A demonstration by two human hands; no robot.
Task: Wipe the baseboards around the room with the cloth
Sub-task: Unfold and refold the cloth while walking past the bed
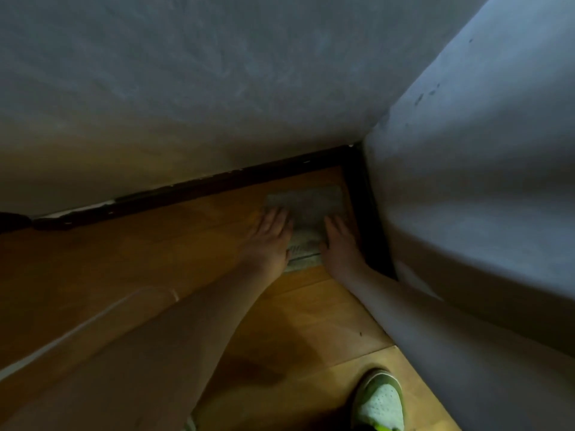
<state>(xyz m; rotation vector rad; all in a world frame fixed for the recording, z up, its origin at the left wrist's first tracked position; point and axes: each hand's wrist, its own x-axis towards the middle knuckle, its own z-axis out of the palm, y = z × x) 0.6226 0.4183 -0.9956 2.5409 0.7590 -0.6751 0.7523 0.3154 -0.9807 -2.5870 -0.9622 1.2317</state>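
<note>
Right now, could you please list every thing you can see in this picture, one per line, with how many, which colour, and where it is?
cloth: one, grey-green, flat on the floor in the corner, under both hands
baseboards: two runs, dark brown, along the foot of the two walls, meeting at the corner
walls: two, pale grey-blue, far side and right side
floor: one, orange-brown wood boards, across the lower part
shoe: one, white and green, bottom right
left hand: one, fingers straight, resting on the cloth's left edge
right hand: one, fingers straight, resting on the cloth's right edge
</note>
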